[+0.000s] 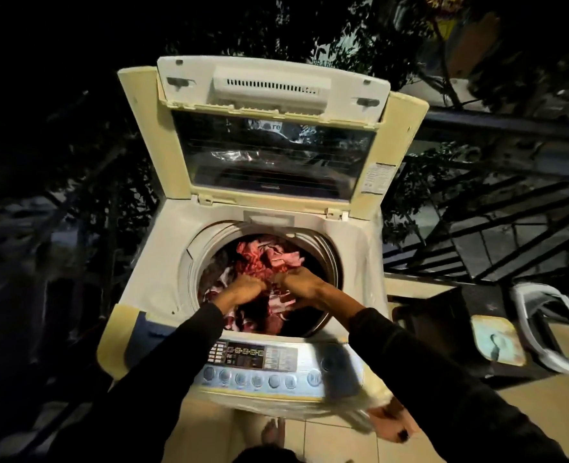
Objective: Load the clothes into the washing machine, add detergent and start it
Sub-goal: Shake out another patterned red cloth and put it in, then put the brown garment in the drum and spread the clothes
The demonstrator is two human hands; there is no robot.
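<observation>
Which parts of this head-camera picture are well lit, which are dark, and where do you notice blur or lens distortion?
Head view: the washing machine, its control panel and the clothes are lit; the trees and railing behind are nearly black; the lid window shows reflections; both hands look slightly smeared; the wide lens bends the machine's edges.

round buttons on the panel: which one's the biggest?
The rightmost round button, marked with a play/pause symbol. It is visibly larger than the others in the row on the control panel.

washing machine [162, 248]: lid up | hands: left [248, 287], right [301, 282] apparently gripping clothes [269, 255] in drum
</observation>
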